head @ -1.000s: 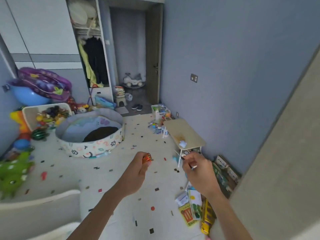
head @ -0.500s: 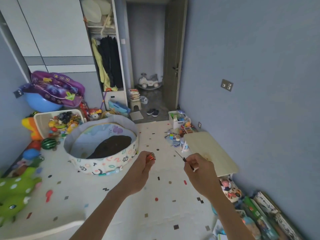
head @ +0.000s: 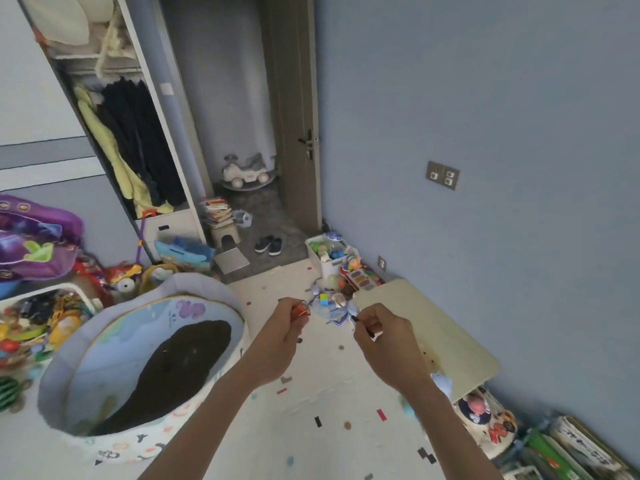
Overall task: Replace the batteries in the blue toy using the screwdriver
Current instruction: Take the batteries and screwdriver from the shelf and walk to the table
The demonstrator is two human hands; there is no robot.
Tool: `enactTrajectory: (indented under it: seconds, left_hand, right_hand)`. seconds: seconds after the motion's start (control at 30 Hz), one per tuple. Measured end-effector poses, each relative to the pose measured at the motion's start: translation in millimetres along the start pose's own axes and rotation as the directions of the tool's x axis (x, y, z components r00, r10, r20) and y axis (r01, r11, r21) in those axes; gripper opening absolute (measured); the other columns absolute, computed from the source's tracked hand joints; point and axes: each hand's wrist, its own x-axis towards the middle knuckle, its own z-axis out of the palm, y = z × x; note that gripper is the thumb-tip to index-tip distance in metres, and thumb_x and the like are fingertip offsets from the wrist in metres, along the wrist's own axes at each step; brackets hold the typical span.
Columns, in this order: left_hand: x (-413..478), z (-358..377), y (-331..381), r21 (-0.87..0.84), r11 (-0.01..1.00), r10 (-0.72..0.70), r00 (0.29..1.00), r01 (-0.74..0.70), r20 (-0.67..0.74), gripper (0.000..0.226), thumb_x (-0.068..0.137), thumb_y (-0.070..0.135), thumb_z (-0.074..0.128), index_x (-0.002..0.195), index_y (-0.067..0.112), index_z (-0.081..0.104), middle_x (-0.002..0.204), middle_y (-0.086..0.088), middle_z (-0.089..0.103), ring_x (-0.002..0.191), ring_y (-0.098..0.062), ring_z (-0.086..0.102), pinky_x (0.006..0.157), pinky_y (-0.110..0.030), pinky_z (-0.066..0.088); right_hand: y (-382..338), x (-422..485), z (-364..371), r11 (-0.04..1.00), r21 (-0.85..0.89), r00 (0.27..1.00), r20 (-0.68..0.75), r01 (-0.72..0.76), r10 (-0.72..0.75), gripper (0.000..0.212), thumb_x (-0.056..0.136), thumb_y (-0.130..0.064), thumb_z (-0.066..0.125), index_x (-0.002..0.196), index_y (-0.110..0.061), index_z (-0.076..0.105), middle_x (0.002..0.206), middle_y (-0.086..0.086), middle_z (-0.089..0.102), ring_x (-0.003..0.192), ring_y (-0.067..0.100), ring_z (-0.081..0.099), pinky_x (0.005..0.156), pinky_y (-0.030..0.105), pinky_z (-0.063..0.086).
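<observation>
My left hand is closed around small orange-red batteries whose ends stick out above the fingers. My right hand pinches a thin dark screwdriver with its tip pointing up and left. Both hands are held out in front of me, above the floor, a short gap apart. A pale blue thing lies on the low table's near end, partly hidden by my right wrist; I cannot tell if it is the blue toy.
A low cream table stands against the right wall. A round fabric play pool sits on the floor at left. Toy bins and loose toys lie ahead, books at lower right. An open doorway lies beyond.
The view has swung upward and forward, so the room ahead fills more of the frame. Both hands keep their grips and have come slightly closer together.
</observation>
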Motion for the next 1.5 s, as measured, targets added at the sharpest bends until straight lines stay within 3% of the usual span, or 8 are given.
enactTrajectory:
  seconds: [0.1, 0.2, 0.37, 0.5, 0.73, 0.97, 1.23, 1.5]
  left_hand:
    - [79, 12, -9, -0.009, 0.999, 0.054, 0.997, -0.054, 0.059, 0.014, 0.114, 0.033, 0.039, 0.117, 0.024, 0.048, 0.096, -0.002, 0.060, 0.084, -0.019, 0.058, 0.075, -0.026, 0.052]
    - [159, 35, -6, -0.017, 0.993, 0.116, 0.988, -0.114, 0.104, 0.015, 0.114, 0.030, 0.039, 0.117, 0.020, 0.050, 0.092, 0.008, 0.056, 0.079, -0.008, 0.054, 0.069, -0.010, 0.045]
    - [289, 81, 25, -0.090, 0.976, 0.212, 0.951, -0.197, 0.227, 0.015, 0.114, 0.024, 0.042, 0.118, 0.013, 0.051, 0.103, -0.001, 0.062, 0.089, -0.013, 0.060, 0.076, -0.010, 0.047]
    - [383, 127, 57, -0.103, 0.948, 0.319, 0.888, -0.302, 0.332, 0.018, 0.114, 0.028, 0.043, 0.122, 0.013, 0.049, 0.115, -0.017, 0.065, 0.103, -0.032, 0.065, 0.093, -0.041, 0.053]
    - [500, 229, 100, -0.157, 0.848, 0.508, 0.695, -0.506, 0.509, 0.015, 0.113, 0.023, 0.045, 0.122, 0.013, 0.050, 0.091, 0.009, 0.052, 0.077, 0.010, 0.054, 0.073, -0.013, 0.044]
    - [589, 339, 106, -0.316, 0.757, 0.610, 0.446, -0.571, 0.656, 0.009, 0.113, 0.024, 0.045, 0.118, 0.018, 0.047, 0.095, 0.012, 0.052, 0.077, 0.008, 0.052, 0.073, -0.016, 0.042]
    - [629, 473, 23, -0.313, 0.752, 0.562, 0.316, -0.581, 0.764, 0.018, 0.112, 0.020, 0.045, 0.125, 0.007, 0.047, 0.108, 0.009, 0.052, 0.089, 0.012, 0.054, 0.079, -0.003, 0.039]
    - [645, 685, -152, -0.205, 0.683, 0.486, 0.226, -0.701, 0.844, 0.018, 0.112, 0.029, 0.044, 0.123, 0.015, 0.043, 0.118, -0.006, 0.059, 0.101, -0.026, 0.065, 0.092, -0.043, 0.056]
  right_hand:
    - [26, 61, 6, 0.999, -0.030, 0.999, -0.046, -0.014, 0.013, 0.005, 0.093, -0.015, 0.068, 0.090, -0.018, 0.070, 0.075, -0.010, 0.072, 0.074, 0.011, 0.069, 0.066, 0.028, 0.059]
    - [63, 124, 5, 0.999, -0.039, 0.994, -0.109, -0.027, 0.023, 0.005, 0.093, -0.012, 0.068, 0.092, -0.016, 0.071, 0.076, -0.013, 0.072, 0.084, -0.002, 0.068, 0.064, 0.007, 0.049]
    - [126, 221, -23, 0.994, -0.042, 0.967, -0.236, -0.105, 0.092, 0.005, 0.094, -0.011, 0.070, 0.094, -0.016, 0.071, 0.081, -0.009, 0.076, 0.089, 0.001, 0.068, 0.066, 0.010, 0.050]
    - [173, 274, -59, 0.977, -0.065, 0.921, -0.351, -0.203, 0.168, 0.004, 0.093, -0.013, 0.070, 0.096, -0.016, 0.070, 0.083, -0.007, 0.077, 0.088, 0.003, 0.069, 0.066, 0.011, 0.048]
    - [240, 307, -109, 0.886, -0.067, 0.762, -0.544, -0.458, 0.352, 0.005, 0.094, -0.016, 0.069, 0.098, -0.020, 0.069, 0.079, -0.014, 0.071, 0.080, -0.002, 0.068, 0.067, 0.010, 0.049]
    - [302, 328, -111, 0.780, -0.005, 0.549, -0.713, -0.625, 0.436, 0.006, 0.095, -0.012, 0.069, 0.101, -0.012, 0.071, 0.084, -0.003, 0.075, 0.077, 0.014, 0.072, 0.072, 0.028, 0.058]
    - [424, 318, -55, 0.689, 0.045, 0.443, -0.736, -0.723, 0.513, 0.005, 0.096, -0.014, 0.069, 0.100, -0.013, 0.071, 0.083, -0.002, 0.076, 0.073, 0.013, 0.072, 0.072, 0.028, 0.059]
    - [639, 278, 41, 0.675, -0.020, 0.474, -0.727, -0.738, 0.497, 0.007, 0.093, -0.010, 0.072, 0.100, -0.010, 0.074, 0.081, -0.007, 0.071, 0.073, 0.000, 0.067, 0.071, 0.006, 0.049]
